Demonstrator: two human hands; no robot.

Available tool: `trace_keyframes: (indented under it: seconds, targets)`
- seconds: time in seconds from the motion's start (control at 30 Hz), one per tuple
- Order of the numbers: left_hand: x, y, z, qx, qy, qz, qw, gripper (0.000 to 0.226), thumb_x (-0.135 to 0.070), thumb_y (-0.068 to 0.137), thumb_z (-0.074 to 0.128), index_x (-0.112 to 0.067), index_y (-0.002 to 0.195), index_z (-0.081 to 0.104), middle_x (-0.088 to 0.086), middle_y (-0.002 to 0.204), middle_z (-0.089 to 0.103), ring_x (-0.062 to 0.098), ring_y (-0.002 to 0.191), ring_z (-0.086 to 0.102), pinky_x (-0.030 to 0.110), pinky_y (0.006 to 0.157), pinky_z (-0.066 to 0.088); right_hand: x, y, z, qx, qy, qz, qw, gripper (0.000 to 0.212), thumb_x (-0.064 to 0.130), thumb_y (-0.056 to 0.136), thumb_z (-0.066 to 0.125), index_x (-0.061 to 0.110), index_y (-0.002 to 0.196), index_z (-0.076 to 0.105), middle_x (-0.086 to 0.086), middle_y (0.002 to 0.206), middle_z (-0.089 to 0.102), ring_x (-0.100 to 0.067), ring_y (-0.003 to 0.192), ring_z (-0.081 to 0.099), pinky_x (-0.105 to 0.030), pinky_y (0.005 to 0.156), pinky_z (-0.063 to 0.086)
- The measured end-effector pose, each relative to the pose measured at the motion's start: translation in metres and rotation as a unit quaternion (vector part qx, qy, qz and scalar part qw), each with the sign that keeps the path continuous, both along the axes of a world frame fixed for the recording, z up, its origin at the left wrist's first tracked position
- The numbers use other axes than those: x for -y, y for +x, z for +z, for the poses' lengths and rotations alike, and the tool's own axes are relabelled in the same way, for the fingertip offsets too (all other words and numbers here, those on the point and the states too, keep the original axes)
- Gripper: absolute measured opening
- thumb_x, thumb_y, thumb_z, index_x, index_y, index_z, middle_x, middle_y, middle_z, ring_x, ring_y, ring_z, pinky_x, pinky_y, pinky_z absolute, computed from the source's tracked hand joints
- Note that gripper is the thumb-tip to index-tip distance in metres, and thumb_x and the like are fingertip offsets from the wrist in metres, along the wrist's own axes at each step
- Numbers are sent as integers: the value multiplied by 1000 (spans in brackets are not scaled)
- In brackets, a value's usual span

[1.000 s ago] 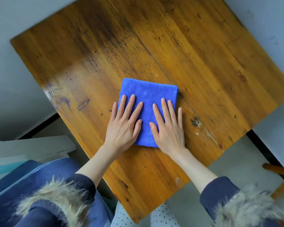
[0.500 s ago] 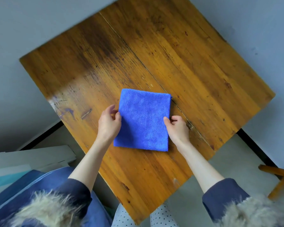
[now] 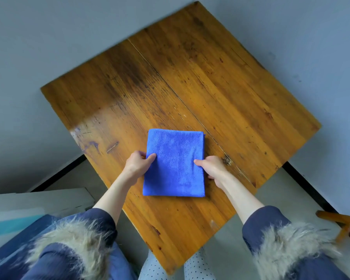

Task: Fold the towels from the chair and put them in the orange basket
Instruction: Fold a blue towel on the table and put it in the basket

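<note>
Your left hand (image 3: pixel 137 165) pinches the left edge of the folded towel (image 3: pixel 174 163), thumb on top; your right hand (image 3: pixel 213 167) pinches its right edge. The towel sits low-centre on the table (image 3: pixel 220 81).

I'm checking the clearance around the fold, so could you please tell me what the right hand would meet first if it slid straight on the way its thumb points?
The right hand points left across the blue towel; beyond the cloth, it would probably meet the left hand.
</note>
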State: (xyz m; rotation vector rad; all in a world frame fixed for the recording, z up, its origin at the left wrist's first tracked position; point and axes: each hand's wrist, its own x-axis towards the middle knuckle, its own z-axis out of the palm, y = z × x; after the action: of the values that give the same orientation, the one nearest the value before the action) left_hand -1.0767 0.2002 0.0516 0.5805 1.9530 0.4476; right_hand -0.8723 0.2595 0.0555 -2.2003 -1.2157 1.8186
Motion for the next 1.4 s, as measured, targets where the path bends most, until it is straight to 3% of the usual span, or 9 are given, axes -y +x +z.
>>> trace_keyframes:
  seconds: [0.17,0.37,0.53,0.7,0.8,0.97,1.07,1.23,1.4]
  targets:
    - [10,4,9,65,6,12,998,22,-27,88,61,-10,100,54,6,94,54,18,75,53,30,65,47,7,2,-3,22,30,-4,999,19,20,87,62,3,95,61,-10,105,65,-24,93,62,-34,75,51]
    - [25,6,12,127,-4,30,991,33,-14,87,62,-13,116,46,11,97,58,20,84,58,39,78,52,19,6,5,5,31,-10,999,15,21,88,62,9,94,56,-6,106,63,-22,95,61,-36,73,52]
    - [37,10,17,138,-3,48,989,30,-12,88,61,-14,114,46,4,86,55,15,76,55,35,71,50,26,15,22,-72,-28,-44,996,27,13,90,58,9,116,53,-5,112,61,-19,96,58,-33,68,47]
    - [54,10,37,151,1,87,985,26,-13,88,61,-18,109,47,1,93,58,16,85,58,37,72,52,29,22,40,-111,-42,-9,993,23,9,88,54,13,111,57,-5,109,63,-21,98,59,-35,76,47]
    - [72,9,58,148,22,125,981,25,-13,88,61,-18,109,48,-1,96,59,18,88,58,38,73,52,30,17,61,-142,-30,32,989,28,9,89,55,15,116,55,-5,110,63,-19,96,59,-34,73,46]
    - [115,5,105,144,86,198,966,21,-10,89,59,-15,107,52,4,95,63,17,75,60,40,73,53,29,-3,108,-202,-5,110,973,28,10,89,59,16,116,53,-3,103,66,-16,87,62,-31,69,46]
    - [152,8,132,124,131,249,952,27,-11,88,59,-14,113,52,9,110,63,20,88,63,39,72,57,35,-18,134,-234,4,186,954,29,12,88,61,16,115,55,-4,101,67,-16,85,62,-30,70,47]
    - [224,25,174,78,197,350,912,27,-11,89,59,-13,114,52,6,108,61,14,85,64,29,61,54,66,-52,169,-265,13,300,916,30,14,85,64,16,114,58,-6,101,67,-19,90,60,-36,83,48]
    - [312,39,202,34,233,450,861,27,-11,87,62,-14,112,53,8,110,60,19,90,61,37,71,56,126,-96,195,-286,-7,413,865,24,12,86,62,16,109,61,-3,91,65,-16,79,56,-29,69,43]
